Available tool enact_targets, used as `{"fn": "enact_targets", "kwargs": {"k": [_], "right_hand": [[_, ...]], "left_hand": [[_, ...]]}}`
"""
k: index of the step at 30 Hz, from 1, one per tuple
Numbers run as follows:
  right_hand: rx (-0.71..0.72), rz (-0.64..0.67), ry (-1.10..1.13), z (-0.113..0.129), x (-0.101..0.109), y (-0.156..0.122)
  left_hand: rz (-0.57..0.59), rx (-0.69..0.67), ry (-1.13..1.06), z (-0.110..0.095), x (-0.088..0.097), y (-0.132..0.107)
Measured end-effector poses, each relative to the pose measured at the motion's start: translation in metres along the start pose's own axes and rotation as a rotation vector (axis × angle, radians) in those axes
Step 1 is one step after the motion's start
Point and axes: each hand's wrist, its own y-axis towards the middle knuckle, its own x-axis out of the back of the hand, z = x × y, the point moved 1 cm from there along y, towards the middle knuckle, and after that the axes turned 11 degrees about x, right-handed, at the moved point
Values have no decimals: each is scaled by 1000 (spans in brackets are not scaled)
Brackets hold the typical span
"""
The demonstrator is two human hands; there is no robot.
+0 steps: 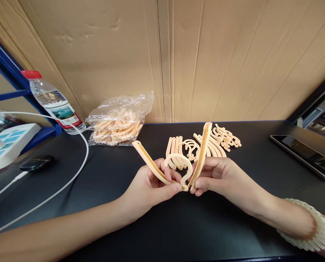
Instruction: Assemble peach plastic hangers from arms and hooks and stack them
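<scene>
Over the black table [124, 225], my left hand [148, 187] pinches the left arm of a cream plastic folding hanger [179, 171]. My right hand [219, 176] pinches its right arm. The two arms stand up in a V and meet at a joint between my thumbs, and the hanger's curved hook arches between them. Both hands are closed on the piece. Behind my hands lie several loose cream hanger parts [206, 143], some straight arms and some hooks. A beaded bracelet [312, 227] is on my right wrist.
A clear plastic bag of more cream parts [119, 122] lies at the back left. A water bottle [55, 103], a white cable [77, 163], a black device [37, 162] and a white box [7, 143] are on the left. A tablet [304, 154] lies on the right. A cardboard wall [179, 54] stands behind.
</scene>
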Motion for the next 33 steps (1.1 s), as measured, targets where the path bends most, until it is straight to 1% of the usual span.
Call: {"fn": "enact_targets", "kwargs": {"k": [5,8,13,18,26,33], "right_hand": [[-10,0,16,0,-1,0],[-14,-4,39,-1,-1,-1],[-13,-8,50,-1,-1,-1],[6,-16,44,-2,0,-3],[13,-2,39,0,-2,-2],[19,26,10,-1,-4,-3]], "left_hand": [[27,12,-39,-2,1,2],[54,-7,-66,-2,1,1],[113,-43,-46,0,1,1],[122,-69,-51,2,0,2],[102,-97,-35,-1,1,1],[129,-49,-41,-2,1,1]]}}
